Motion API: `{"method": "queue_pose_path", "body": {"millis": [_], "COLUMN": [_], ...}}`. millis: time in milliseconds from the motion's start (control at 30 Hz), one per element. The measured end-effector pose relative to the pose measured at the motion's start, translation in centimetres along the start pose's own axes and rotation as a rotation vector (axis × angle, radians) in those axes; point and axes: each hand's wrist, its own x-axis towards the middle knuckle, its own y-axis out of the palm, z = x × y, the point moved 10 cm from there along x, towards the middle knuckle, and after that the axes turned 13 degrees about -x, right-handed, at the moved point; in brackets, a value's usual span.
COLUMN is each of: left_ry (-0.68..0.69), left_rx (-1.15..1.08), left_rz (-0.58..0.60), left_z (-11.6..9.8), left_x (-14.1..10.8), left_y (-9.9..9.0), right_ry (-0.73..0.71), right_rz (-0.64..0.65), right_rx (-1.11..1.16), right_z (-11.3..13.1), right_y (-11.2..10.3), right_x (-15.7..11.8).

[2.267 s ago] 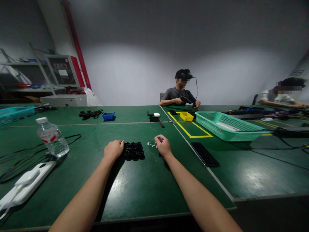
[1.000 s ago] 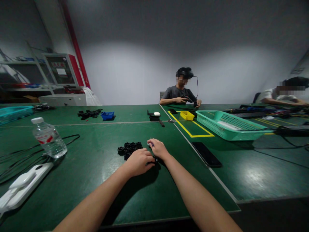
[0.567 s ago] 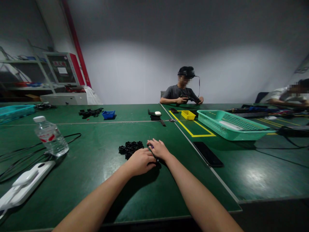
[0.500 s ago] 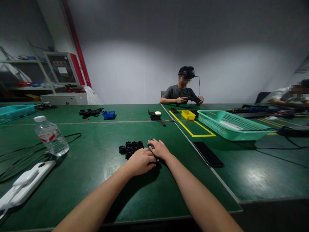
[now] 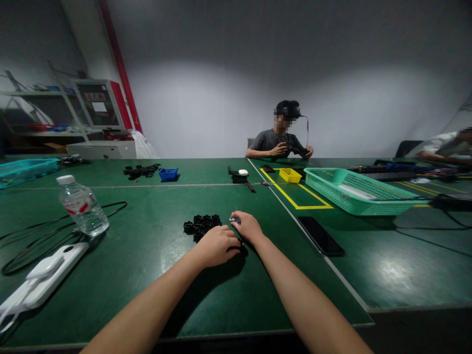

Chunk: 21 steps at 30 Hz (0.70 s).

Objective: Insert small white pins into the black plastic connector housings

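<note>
My left hand [image 5: 218, 245] is closed beside a cluster of small black plastic parts [image 5: 201, 225] on the green table. Its fingertips press on a small black part [image 5: 242, 242], mostly hidden under them. To the right, my right hand [image 5: 248, 227] is closed in a pinch on a small purple-and-silver piece [image 5: 234, 221], whose kind is too small to make out. The two hands are close together, with a narrow gap between their fingers.
A black phone [image 5: 320, 236] and a green basket [image 5: 354, 194] lie to the right. On the left stand a water bottle [image 5: 81, 206] and a white power strip [image 5: 47, 275] with cables. Blue [image 5: 168, 174] and yellow [image 5: 289, 175] trays are farther back; a co-worker [image 5: 282, 137] sits opposite.
My right fingers have curled in and drawn slightly away from the left hand, showing more of the purple-and-silver piece. The left hand has barely moved. The whole view has shifted a little.
</note>
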Motion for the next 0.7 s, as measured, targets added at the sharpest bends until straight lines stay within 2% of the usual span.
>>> {"method": "queue_pose_path", "body": {"millis": [400, 567, 700], "left_ry": [-0.009, -0.014, -0.020], "left_rx": [-0.013, -0.002, 0.003], "left_rz": [-0.021, -0.006, -0.005], "left_z": [0.2, 0.3, 0.2], "left_x": [-0.1, -0.2, -0.1], "left_y": [0.1, 0.3, 0.2], "right_ry": [0.170, 0.222, 0.209], "right_rz": [-0.047, -0.040, -0.065], "right_rx": [0.129, 0.097, 0.044], "right_z": [-1.9, -2.2, -1.8], "right_y": [-0.2, -0.3, -0.6], "right_x": [0.7, 1.1, 1.0]}}
